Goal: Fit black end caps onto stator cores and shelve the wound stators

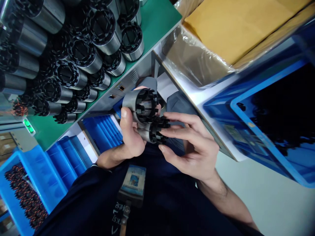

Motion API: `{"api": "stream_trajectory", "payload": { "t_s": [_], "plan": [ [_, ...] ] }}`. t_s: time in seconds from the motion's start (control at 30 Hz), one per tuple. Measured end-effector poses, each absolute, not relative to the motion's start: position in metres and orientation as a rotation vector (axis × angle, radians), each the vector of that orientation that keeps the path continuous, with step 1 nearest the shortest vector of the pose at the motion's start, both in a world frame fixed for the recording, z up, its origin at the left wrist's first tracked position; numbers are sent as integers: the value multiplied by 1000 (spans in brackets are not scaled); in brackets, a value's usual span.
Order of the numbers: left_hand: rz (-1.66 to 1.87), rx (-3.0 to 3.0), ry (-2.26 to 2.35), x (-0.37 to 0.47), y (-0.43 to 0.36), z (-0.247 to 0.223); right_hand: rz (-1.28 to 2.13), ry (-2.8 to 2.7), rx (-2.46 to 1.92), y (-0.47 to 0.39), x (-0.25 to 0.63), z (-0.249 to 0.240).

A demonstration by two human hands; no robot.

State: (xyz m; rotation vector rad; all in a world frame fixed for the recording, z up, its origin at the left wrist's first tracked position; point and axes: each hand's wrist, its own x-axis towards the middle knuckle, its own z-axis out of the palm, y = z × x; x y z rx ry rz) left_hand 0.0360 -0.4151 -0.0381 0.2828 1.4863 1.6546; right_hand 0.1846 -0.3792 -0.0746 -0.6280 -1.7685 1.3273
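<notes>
My left hand (133, 137) is closed around two metal stator cores with black toothed plastic ends. The larger stator core (130, 100) lies above, its round opening facing right. Just below it, the smaller stator core (145, 133) sits against my palm. From the right, the thumb and fingers of my right hand (194, 144) close on the black toothed end piece (159, 129) of the smaller core. Whether that piece is fully seated cannot be made out. Most of my left fingers are hidden behind the cores.
Many similar stator cores (83, 54) stand in rows on a green bench (157, 19) at upper left. A plastic-lined carton (192, 55) and a blue bin (265, 134) of black parts are at right. Another blue bin (52, 173) holds copper-wound parts at lower left.
</notes>
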Motion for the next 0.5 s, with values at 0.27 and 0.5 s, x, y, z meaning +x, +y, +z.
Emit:
{"api": "stream_trajectory", "payload": {
  "t_s": [0.27,0.5],
  "plan": [
    [1543,180,1539,38,-411,-36,1325,-1662,-632,-381,180,-76],
    [1597,290,1496,39,-426,-45,1292,-1621,-700,-391,177,-81]
  ]
}}
